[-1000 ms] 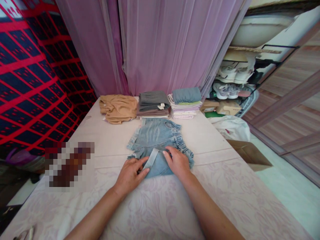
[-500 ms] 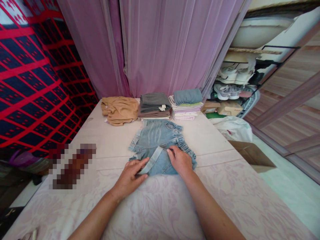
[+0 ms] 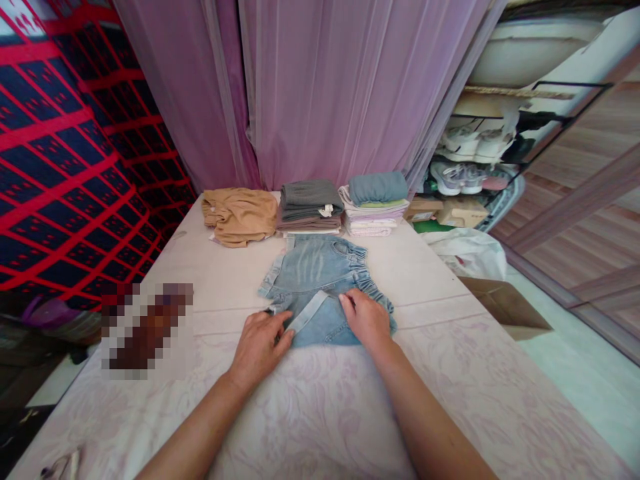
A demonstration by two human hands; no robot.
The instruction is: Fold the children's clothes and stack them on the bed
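Note:
Light blue denim shorts (image 3: 320, 263) lie on the bed, their gathered elastic waistband to the right. The nearer leg is folded over, and its pale turned-up cuff (image 3: 309, 312) runs slantwise across the shorts. At the cuff's lower left end, my left hand (image 3: 261, 343) has thumb and forefinger closed on the edge of the denim. My right hand (image 3: 369, 318) rests over the waistband side, its fingers bent and pinching the cloth near the cuff's upper end. Part of the waistband is hidden beneath it.
Along the bed's (image 3: 310, 413) far edge lie tan folded pants (image 3: 240, 217), a grey and brown clothes stack (image 3: 310, 203) and a stack topped by blue-grey cloth (image 3: 377, 190). A blurred-out item (image 3: 150, 327) is at left. A shoe rack (image 3: 465, 160) and cardboard box (image 3: 505, 307) stand right.
My left hand has shifted slightly along the cuff toward its lower left end, and more of the cuff shows. My right hand has moved slightly right. The shorts look flatter; the stacks are unchanged.

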